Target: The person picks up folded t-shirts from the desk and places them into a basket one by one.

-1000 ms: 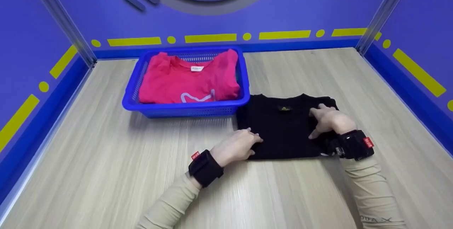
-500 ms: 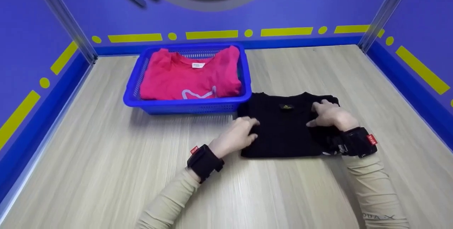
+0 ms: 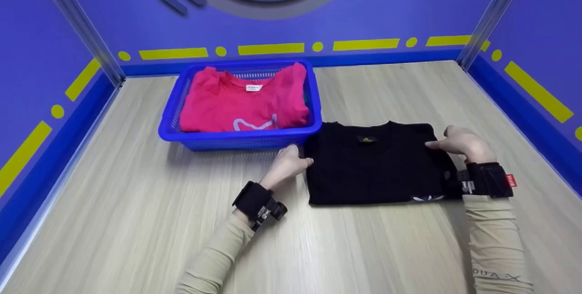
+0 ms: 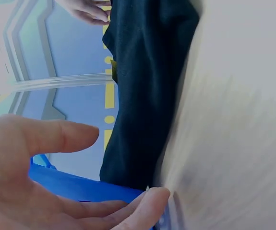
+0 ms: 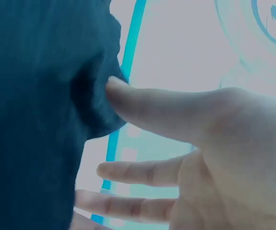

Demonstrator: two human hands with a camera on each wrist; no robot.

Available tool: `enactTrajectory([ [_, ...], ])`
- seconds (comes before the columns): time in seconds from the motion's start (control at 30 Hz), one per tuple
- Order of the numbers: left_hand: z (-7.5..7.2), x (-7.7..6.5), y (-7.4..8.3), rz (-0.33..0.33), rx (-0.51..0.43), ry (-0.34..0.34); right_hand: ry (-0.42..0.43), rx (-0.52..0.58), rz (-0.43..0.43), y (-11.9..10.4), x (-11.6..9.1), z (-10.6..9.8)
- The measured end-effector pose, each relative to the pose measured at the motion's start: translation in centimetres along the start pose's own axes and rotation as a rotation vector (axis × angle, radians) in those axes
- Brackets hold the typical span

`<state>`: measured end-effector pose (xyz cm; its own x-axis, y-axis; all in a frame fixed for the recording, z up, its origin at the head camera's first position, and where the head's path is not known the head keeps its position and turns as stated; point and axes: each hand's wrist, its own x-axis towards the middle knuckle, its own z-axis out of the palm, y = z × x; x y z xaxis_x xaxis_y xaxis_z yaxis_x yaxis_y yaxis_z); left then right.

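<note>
A folded black T-shirt (image 3: 373,166) lies flat on the table with its neckline and label at the far side. My left hand (image 3: 287,162) is at its left edge, beside the basket. In the left wrist view the thumb (image 4: 75,136) stands apart from the fingers (image 4: 145,206), which lie low by the tabletop at the shirt's end. At the right edge is my right hand (image 3: 466,144). Its thumb tip (image 5: 118,88) overlaps the shirt in the right wrist view, while the other fingers extend straight beside the cloth.
A blue plastic basket (image 3: 241,136) stands at the back left, close to the black shirt's left corner. Inside it lies a folded red T-shirt (image 3: 245,105) with a white label. Blue panels (image 3: 363,17) enclose the wooden table (image 3: 136,207) at the back and sides.
Both hands have moved outward off the top of the black T-shirt, the left to its left edge, the right to its right edge. More of the shirt's right side and a white print now show.
</note>
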<state>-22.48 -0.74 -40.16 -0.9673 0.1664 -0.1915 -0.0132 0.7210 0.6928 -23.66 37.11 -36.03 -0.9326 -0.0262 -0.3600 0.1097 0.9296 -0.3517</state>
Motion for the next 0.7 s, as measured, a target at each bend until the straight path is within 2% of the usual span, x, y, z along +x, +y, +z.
enactTrajectory([
  [0.07, 0.0, 0.0, 0.1, -0.013, -0.028, -0.019, -0.067, 0.094, 0.029, 0.4, 0.1, 0.1],
  [0.13, 0.2, -0.1, 0.2, -0.041, -0.095, -0.055, -0.126, 0.176, 0.060, 0.7, 0.3, 0.2],
  [0.23, 0.5, -0.1, 0.3, -0.077, -0.244, -0.096, -0.180, 0.259, 0.092, 0.8, 0.8, 0.5],
  [0.4, 1.7, -0.1, 0.7, -0.106, -0.513, -0.138, -0.185, 0.289, 0.125, 0.6, 1.2, 0.9],
  [0.57, 2.7, -0.3, 1.2, -0.118, -0.640, -0.164, -0.182, 0.276, 0.111, 0.7, 1.5, 1.1],
  [0.7, 3.2, -0.3, 1.2, -0.215, -0.723, -0.161, -0.181, 0.279, 0.072, 0.5, 1.6, 1.1],
])
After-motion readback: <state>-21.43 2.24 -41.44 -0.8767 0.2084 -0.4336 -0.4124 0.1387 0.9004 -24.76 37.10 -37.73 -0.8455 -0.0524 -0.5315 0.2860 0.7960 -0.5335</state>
